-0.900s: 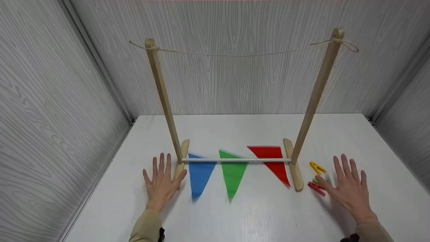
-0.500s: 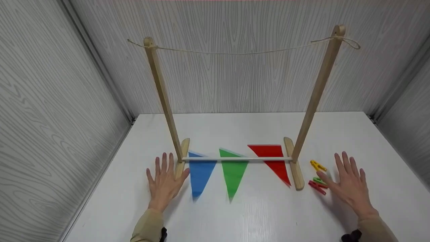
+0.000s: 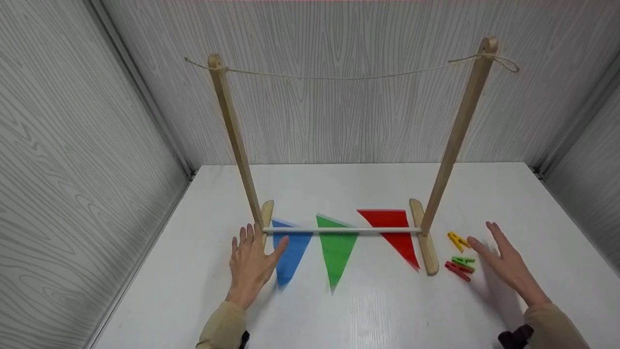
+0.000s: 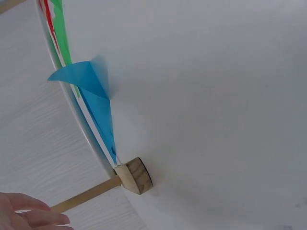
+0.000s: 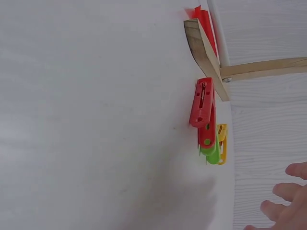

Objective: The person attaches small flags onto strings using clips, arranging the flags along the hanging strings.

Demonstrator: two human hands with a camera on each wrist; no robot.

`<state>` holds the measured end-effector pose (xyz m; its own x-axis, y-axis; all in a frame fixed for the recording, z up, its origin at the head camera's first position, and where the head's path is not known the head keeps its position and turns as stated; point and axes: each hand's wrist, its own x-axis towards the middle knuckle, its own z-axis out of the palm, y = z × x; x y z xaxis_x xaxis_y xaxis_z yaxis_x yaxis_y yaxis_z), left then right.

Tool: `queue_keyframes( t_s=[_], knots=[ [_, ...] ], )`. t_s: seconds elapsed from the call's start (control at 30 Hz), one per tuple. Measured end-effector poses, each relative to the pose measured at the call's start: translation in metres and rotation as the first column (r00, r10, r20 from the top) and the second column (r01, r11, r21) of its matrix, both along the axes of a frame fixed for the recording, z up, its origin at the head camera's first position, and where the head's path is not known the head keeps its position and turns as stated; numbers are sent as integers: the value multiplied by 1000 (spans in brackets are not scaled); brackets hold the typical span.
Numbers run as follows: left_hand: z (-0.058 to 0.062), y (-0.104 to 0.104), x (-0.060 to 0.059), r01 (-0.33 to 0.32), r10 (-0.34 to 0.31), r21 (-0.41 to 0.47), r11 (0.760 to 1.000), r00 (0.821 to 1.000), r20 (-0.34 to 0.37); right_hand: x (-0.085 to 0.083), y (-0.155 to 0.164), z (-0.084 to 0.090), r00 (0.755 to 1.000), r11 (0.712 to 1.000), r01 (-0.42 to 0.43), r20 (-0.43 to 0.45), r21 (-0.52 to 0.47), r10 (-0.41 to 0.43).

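My left hand (image 3: 249, 266), fingers extended, is over the left foot of a wooden stand, its thumb overlapping the blue triangular flag (image 3: 292, 252) in the head view. My right hand (image 3: 508, 266) hovers with straight fingers to the right of three clothespins. These are a yellow clothespin (image 3: 458, 241), a green clothespin (image 3: 463, 262) and a red clothespin (image 3: 457, 271), the last two side by side. Neither hand holds anything. A green flag (image 3: 337, 252) and a red flag (image 3: 399, 242) lie right of the blue one, under the stand's white crossbar (image 3: 339, 230).
Two tall wooden posts rise from the stand, a left post (image 3: 236, 140) and a right post (image 3: 457, 135). A thin string (image 3: 334, 78) is tied between their tops and sags slightly. Grey wood-grain panels (image 3: 329, 121) enclose the white table (image 3: 363, 315) at the back and both sides.
My left hand has moved right, towards the blue flag. My right hand has turned and shifted slightly right, uncovering the green clothespin. The flags and stand stay in place.
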<state>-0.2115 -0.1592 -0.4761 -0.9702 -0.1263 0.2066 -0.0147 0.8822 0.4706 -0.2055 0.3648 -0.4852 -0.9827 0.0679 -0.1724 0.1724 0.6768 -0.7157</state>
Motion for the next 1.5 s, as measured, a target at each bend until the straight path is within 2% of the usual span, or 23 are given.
queue_keyframes(
  t_s=[0.23, 0.37, 0.5, 0.6, 0.87, 1.03, 1.2, 1.5],
  knots=[
    [3, 27, 2, 59, -56, 41, 997, 996, -70, -6, 3, 3, 997, 999, 24, 80, -45, -21],
    [3, 44, 0, 117, -111, 114, 987, 992, -60, -9, 3, 0, 997, 998, 27, 80, -60, -23],
    [2, 62, -3, 168, -166, 200, 965, 986, -28, -14, 3, -5, 995, 995, 51, 90, -86, -43],
    [0, 77, -5, 204, -209, 222, 954, 978, 1, -18, 4, -8, 994, 993, 60, 101, -103, -49],
    [-8, 112, -11, 324, -352, 261, 909, 934, 65, -22, 1, -13, 994, 992, 55, 97, -114, -44],
    [-13, 130, -12, 368, -405, 280, 887, 910, 85, -24, 1, -17, 994, 993, 54, 105, -109, -43],
    [-19, 146, -14, 405, -445, 267, 875, 889, 109, -25, 3, -22, 995, 993, 62, 88, -99, -53],
    [-25, 173, -17, 488, -536, 250, 836, 825, 183, -22, 14, -31, 998, 998, 38, 49, -58, -35]
  ],
)
